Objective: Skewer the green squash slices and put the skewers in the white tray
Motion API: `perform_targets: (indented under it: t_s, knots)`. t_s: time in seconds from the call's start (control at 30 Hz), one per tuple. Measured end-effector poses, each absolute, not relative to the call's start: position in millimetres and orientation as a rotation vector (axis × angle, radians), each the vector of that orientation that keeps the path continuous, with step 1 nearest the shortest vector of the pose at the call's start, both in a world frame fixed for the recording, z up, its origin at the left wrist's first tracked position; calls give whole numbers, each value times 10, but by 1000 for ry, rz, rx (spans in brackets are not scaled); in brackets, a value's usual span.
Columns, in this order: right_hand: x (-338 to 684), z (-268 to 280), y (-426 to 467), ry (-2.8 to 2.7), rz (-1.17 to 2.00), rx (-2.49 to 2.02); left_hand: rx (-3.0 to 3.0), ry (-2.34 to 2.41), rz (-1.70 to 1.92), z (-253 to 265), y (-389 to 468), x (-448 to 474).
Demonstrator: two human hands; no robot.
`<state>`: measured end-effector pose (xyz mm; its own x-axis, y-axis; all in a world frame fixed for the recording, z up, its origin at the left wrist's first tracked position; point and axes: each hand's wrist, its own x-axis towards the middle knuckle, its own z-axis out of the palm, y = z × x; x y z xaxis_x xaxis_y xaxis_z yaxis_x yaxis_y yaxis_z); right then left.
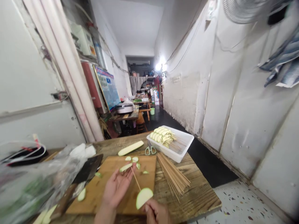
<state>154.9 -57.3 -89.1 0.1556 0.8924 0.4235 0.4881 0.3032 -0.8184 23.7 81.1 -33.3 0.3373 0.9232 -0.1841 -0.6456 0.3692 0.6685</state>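
My left hand (116, 188) is palm up over the wooden cutting board (88, 199), its fingertips at the upper end of a thin wooden skewer (135, 179). A pale green-edged zucchini slice (125, 167) sits by those fingertips; whether it is pierced I cannot tell. My right hand (157, 211) pinches a half-round zucchini slice (144, 198), where the skewer's lower end meets it. Several small zucchini pieces (135, 159) lie on the board beyond my left hand. A longer cut zucchini (130, 148) rests behind the board.
A white tray (184, 140) at the back right holds skewered slices (163, 135). Scissors (150, 150) lie beside it. Loose skewers (174, 175) fan out right of the board. A cleaver (87, 168) and plastic bags (46, 174) are on the left.
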Motion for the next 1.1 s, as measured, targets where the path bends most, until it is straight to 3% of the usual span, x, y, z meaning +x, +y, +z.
perform_targets:
  t_s: [0.17,0.37,1.1]
  knots:
    - [1572,-544,-840,-1553,630,-1372,278,548,1156,-266,648,255]
    - [1599,-544,-908,-1591,755,-1362,272,562,1137,-189,511,233]
    - [1655,-567,-907,-1684,749,-1399,189,733,1093,-205,550,180]
